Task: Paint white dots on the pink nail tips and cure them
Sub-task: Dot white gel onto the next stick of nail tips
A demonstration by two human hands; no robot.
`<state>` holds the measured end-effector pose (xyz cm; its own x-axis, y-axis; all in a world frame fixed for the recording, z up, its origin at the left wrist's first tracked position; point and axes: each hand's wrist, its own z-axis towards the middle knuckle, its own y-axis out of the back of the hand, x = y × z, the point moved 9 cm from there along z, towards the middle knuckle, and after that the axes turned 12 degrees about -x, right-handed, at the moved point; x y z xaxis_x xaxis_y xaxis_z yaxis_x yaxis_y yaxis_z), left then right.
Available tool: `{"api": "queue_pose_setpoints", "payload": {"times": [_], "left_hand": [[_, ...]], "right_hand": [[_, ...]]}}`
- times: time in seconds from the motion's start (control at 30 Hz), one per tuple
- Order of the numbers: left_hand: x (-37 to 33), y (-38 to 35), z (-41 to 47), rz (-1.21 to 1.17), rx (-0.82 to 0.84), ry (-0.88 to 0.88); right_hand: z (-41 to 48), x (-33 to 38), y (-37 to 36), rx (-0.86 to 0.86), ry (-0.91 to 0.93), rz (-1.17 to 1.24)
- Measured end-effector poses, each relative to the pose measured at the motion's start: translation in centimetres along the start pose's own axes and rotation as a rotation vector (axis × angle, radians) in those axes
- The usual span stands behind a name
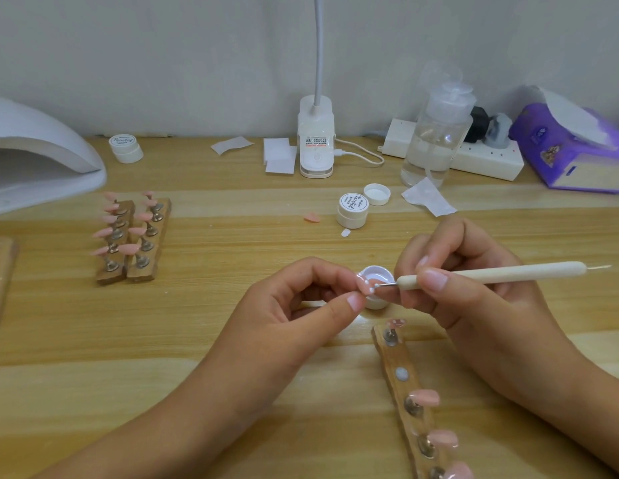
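Note:
My left hand (pixel 301 299) pinches a pink nail tip (pixel 364 284) that carries a few white dots. My right hand (pixel 467 281) grips a cream dotting pen (pixel 491 273), and its metal point touches that tip. Behind the tip sits an open little pot of white gel (pixel 377 274). Below my right hand lies a wooden holder strip (pixel 405 392) with several pink tips on metal stands. Two more wooden holders (pixel 131 236) full of pink tips stand at the left. The white curing lamp (pixel 35 157) is at the far left.
A white gel jar (pixel 353 209) and a loose cap (pixel 377 193) stand mid-table, with a stray pink tip (pixel 312 218) beside them. At the back are a desk lamp base (pixel 316 143), a clear pump bottle (pixel 436 133), a power strip (pixel 488 157), wipes and a purple box (pixel 571 150).

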<state>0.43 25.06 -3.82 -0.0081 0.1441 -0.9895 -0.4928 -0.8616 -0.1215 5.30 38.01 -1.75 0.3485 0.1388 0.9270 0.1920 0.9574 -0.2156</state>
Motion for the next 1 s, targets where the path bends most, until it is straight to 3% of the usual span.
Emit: {"api": "queue_pose_setpoints", "payload": {"times": [0.3, 0.8, 1.0], "left_hand": [[0.0, -0.1, -0.1, 0.012, 0.013, -0.002], [0.7, -0.8, -0.7, 0.075, 0.083, 0.036], [-0.4, -1.5, -1.3, 0.348, 0.083, -0.180]], "right_hand": [[0.0, 0.2, -0.3, 0.047, 0.001, 0.010], [1.9, -1.0, 3.1, -0.290, -0.222, 0.212], [2.1, -1.4, 3.4, -0.318, -0.240, 0.222]]}}
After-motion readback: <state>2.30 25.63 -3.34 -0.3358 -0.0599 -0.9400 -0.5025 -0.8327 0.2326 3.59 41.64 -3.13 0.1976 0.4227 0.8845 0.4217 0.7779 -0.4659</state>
